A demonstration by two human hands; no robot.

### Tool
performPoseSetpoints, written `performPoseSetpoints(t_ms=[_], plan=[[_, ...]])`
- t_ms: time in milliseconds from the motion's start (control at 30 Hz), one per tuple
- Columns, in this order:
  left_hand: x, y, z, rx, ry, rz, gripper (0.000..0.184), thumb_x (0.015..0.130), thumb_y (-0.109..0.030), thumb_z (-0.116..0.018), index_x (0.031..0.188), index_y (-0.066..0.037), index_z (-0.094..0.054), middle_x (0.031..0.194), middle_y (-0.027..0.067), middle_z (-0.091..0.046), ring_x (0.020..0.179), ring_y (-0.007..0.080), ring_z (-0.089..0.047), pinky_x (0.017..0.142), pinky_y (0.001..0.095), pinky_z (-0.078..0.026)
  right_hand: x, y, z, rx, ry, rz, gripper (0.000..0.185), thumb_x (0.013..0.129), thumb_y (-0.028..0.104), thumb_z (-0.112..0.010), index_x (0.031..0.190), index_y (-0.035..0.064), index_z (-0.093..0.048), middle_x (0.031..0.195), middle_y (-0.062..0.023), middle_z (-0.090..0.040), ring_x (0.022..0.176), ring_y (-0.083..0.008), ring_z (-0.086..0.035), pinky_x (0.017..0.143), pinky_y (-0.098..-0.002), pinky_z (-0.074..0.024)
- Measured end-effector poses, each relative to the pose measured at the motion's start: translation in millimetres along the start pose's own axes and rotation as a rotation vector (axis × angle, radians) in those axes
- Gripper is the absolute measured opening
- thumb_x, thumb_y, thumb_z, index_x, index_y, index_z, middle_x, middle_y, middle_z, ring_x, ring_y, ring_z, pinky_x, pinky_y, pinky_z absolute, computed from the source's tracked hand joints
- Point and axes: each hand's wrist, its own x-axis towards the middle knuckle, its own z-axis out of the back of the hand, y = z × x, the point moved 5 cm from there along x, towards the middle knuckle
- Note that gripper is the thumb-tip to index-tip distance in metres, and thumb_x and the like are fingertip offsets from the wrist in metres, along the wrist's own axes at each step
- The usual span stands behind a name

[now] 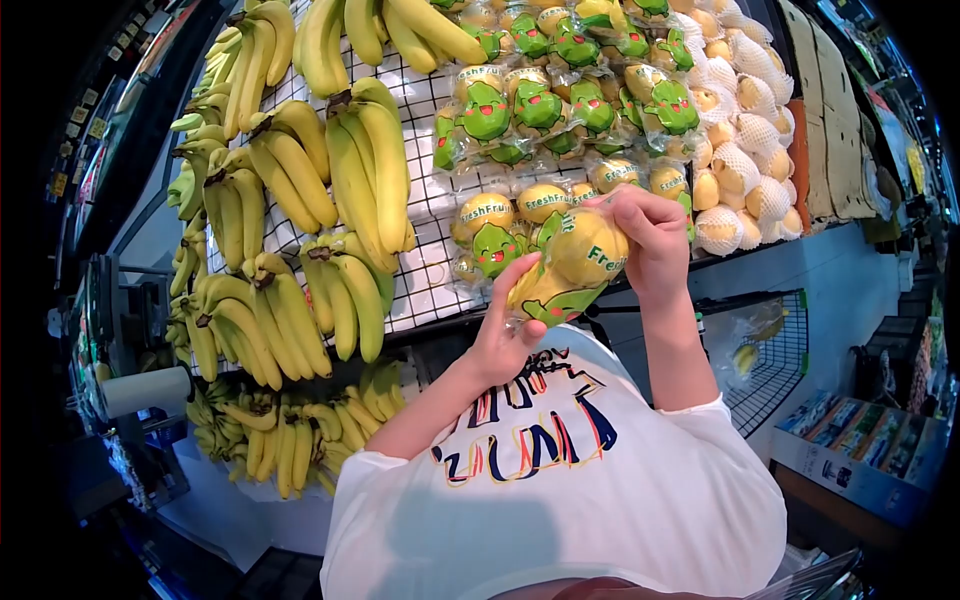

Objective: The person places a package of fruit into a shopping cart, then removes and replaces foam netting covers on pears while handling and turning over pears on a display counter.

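In front of my chest I hold a clear printed bag of yellow fruit (590, 250), with "FreshFruit" lettering and a green cartoon figure on it. My left hand (505, 335) grips its lower left side, thumb and fingers around it. Higher up, my right hand (650, 230) pinches the bag's top right edge with closed fingers. The bag is tilted. Just behind it, more bagged yellow fruit (485, 215) lies on the display, in the same printed plastic. I cannot make out the exact kind of fruit.
Banana bunches (365, 160) lie on a black wire grid (430, 270) to the left, with more bananas (290, 430) lower down. Pale fruit in white foam nets (740, 160) is piled at right. A wire cart (785, 350) and a box of packages (860, 440) stand lower right.
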Motion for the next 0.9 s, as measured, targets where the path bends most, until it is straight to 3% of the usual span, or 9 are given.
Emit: performPoseSetpoints(t_ms=[267, 367, 433, 467, 600, 633, 700, 767, 900], plan=[[-21.7, 4.6, 15.5, 0.123, 0.1, -0.077, 0.087, 0.092, -0.036, -0.071, 0.153, -0.007, -0.016, 0.138, 0.0194, -0.048, 0.119, 0.0283, -0.058, 0.099, 0.0396, -0.049, -14.4, 3.2, -17.2, -0.048, 0.064, 0.142, 0.019, 0.091, 0.011, -0.069, 0.08, -0.003, -0.073, 0.09, -0.0169, -0.074, 0.09, -0.0201, -0.064, 0.083, -0.0336, -0.0498], [-24.3, -0.8, 18.9, 0.164, 0.031, -0.148, 0.09, 0.088, -0.031, -0.077, 0.15, -0.005, -0.017, 0.136, 0.0195, -0.048, 0.116, 0.0283, -0.06, 0.097, 0.0394, -0.051, -22.5, -4.5, -16.2, -0.143, 0.197, 0.179, 0.017, 0.09, 0.012, -0.07, 0.101, -0.0016, -0.071, 0.104, -0.0173, -0.072, 0.099, -0.0203, -0.062, 0.09, -0.036, -0.0493], [-31.6, 6.2, 20.4, 0.071, 0.019, -0.099, 0.093, 0.085, -0.028, -0.08, 0.148, -0.004, -0.016, 0.142, 0.0191, -0.041, 0.122, 0.0283, -0.057, 0.102, 0.0407, -0.049, -27.0, -8.9, -29.6, -0.14, -0.007, 0.151, 0.043, 0.091, 0.024, -0.071, 0.125, 0.0013, -0.057, 0.123, -0.0184, -0.063, 0.112, -0.0236, -0.058, 0.098, -0.0402, -0.0467], [-33.9, 3.5, 24.7, 0.16, -0.063, -0.141, 0.089, 0.081, -0.017, -0.085, 0.144, -0.004, -0.024, 0.138, 0.0195, -0.044, 0.118, 0.0267, -0.059, 0.102, 0.0392, -0.05, -33.4, -13.1, -35.9, -0.14, -0.112, 0.132, 0.058, 0.091, 0.031, -0.072, 0.136, 0.0028, -0.05, 0.133, -0.019, -0.059, 0.118, -0.0252, -0.056, 0.103, -0.0424, -0.0453], [-34.4, -24.2, 46.1, 0.774, -0.225, -0.452, 0.075, 0.075, -0.017, -0.087, 0.132, -0.007, -0.039, 0.124, 0.0219, -0.063, 0.103, 0.0306, -0.063, 0.085, 0.0402, -0.052, -59.6, -53.1, -54.9, 0.236, -0.084, -0.225, 0.114, 0.08, 0.074, -0.064, 0.156, 0.0066, -0.014, 0.158, -0.0218, -0.025, 0.144, -0.0379, -0.033, 0.116, -0.0509, -0.0337], [-36.9, -19.8, 47.9, 0.766, -0.247, -0.484, 0.071, 0.075, -0.017, -0.085, 0.129, -0.009, -0.041, 0.125, 0.0191, -0.063, 0.102, 0.03, -0.063, 0.085, 0.0406, -0.05, -70.6, -64.4, -59.0, 0.272, -0.12, -0.293, 0.119, 0.076, 0.077, -0.065, 0.157, 0.0062, -0.014, 0.159, -0.0211, -0.025, 0.144, -0.0384, -0.033, 0.117, -0.051, -0.0324], [-44.8, -8.9, 46.1, 0.754, -0.281, -0.547, 0.063, 0.074, -0.016, -0.081, 0.125, -0.013, -0.045, 0.128, 0.0137, -0.065, 0.099, 0.0289, -0.063, 0.083, 0.0414, -0.048, -85.3, -81.4, -74.1, 0.311, -0.086, -0.397, 0.119, 0.077, 0.076, -0.065, 0.158, 0.0063, -0.014, 0.159, -0.0206, -0.026, 0.145, -0.0391, -0.032, 0.117, -0.0508, -0.0312], [-55.4, -1.5, 39.8, 0.766, -0.255, -0.565, 0.057, 0.074, -0.007, -0.075, 0.123, -0.014, -0.046, 0.129, 0.0104, -0.065, 0.101, 0.0264, -0.06, 0.082, 0.0391, -0.048, -96.0, -91.2, -74.0, 0.31, -0.044, -0.452, 0.101, 0.081, 0.053, -0.072, 0.157, 0.0113, -0.02, 0.159, -0.0195, -0.028, 0.145, -0.0404, -0.032, 0.118, -0.0519, -0.0297], [-68.0, 2.7, 24.5, 0.823, -0.215, -0.576, 0.052, 0.076, -0.006, -0.074, 0.121, -0.014, -0.048, 0.13, 0.0094, -0.064, 0.104, 0.026, -0.058, 0.083, 0.0397, -0.049, -114.9, -98.7, -61.3, 0.573, -0.006, -0.403, 0.099, 0.075, 0.042, -0.08, 0.154, 0.0125, -0.027, 0.151, -0.016, -0.044, 0.144, -0.0413, -0.033, 0.118, -0.0548, -0.0299]])
